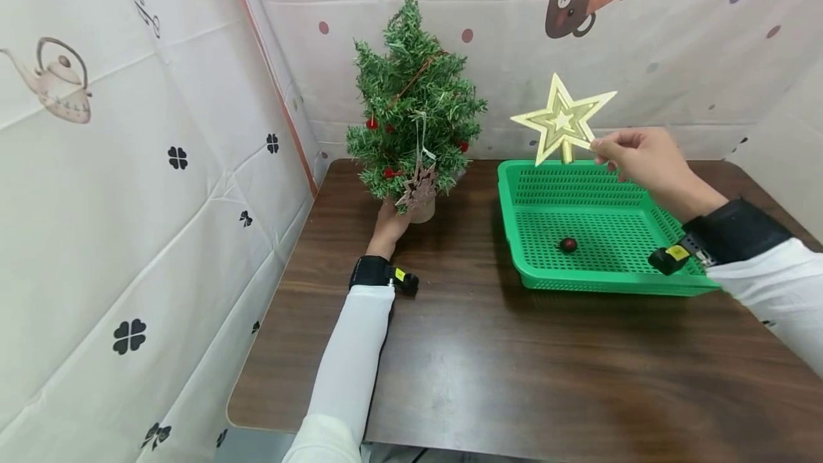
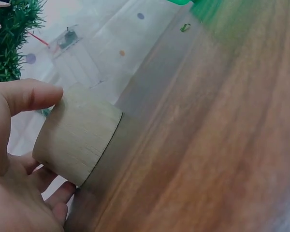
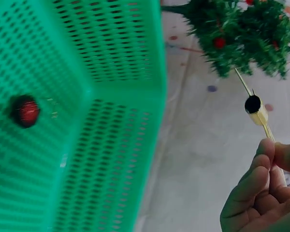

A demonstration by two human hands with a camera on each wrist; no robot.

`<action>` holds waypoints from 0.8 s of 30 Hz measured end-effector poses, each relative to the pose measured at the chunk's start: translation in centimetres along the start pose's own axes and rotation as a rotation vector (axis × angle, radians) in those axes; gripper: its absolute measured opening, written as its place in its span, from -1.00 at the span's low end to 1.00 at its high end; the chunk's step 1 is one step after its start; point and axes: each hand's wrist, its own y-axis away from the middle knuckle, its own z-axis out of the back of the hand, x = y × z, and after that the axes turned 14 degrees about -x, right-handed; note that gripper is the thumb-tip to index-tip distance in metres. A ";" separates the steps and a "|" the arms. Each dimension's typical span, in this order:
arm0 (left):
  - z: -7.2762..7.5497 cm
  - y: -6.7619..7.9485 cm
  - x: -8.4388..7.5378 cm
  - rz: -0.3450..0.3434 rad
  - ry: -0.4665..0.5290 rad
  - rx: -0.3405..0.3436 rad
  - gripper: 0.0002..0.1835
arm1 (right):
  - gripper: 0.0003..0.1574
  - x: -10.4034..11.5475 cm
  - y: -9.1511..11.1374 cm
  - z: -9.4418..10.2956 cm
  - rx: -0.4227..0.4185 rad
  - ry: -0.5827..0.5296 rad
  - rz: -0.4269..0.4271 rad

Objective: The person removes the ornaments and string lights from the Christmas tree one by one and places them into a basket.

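Note:
A gold star tree topper [image 1: 564, 120] is pinched by one of its points between the thumb and fingers of my right hand [image 1: 651, 157]. It is held up over the back of the green basket, and in the right wrist view its hollow socket [image 3: 253, 104] shows edge-on. To the left stands a small Christmas tree [image 1: 411, 84], upright, with red ornaments and a pinkish snowflake ornament [image 1: 419, 188] hung low on its front. My left hand [image 1: 388, 226] grips the tree's round wooden base [image 2: 79, 135], thumb on one side and fingers on the other.
The green plastic basket [image 1: 514, 249] stands on the brown wooden table [image 1: 463, 349], right of the tree. One dark red ball [image 1: 569, 244] lies inside it. Printed cloth [image 1: 501, 63] hangs close behind the table and along its left side.

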 end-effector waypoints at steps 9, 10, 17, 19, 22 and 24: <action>0.4 0.0 -0.3 0.126 -0.185 0.033 0.03 | -0.36 -3.8 2.0 0.3 0.261 0.189 -0.082; 0.4 0.0 -0.3 0.122 -0.194 0.033 0.02 | -0.36 -4.2 2.1 0.4 0.289 0.197 -0.087; 0.3 -0.4 -0.1 -0.016 -0.243 0.024 -0.15 | -0.32 -6.9 2.7 1.6 0.403 0.269 -0.137; 0.4 -0.4 -0.1 -0.022 -0.231 0.027 -0.15 | -0.34 -7.7 2.6 2.0 0.432 0.295 -0.153; 0.5 -0.5 0.0 -0.047 -0.232 0.030 -0.19 | -0.38 -8.7 2.6 2.6 0.462 0.316 -0.192; 0.6 -0.7 0.0 -0.065 -0.234 0.031 -0.21 | -0.39 -9.1 2.6 2.9 0.470 0.324 -0.215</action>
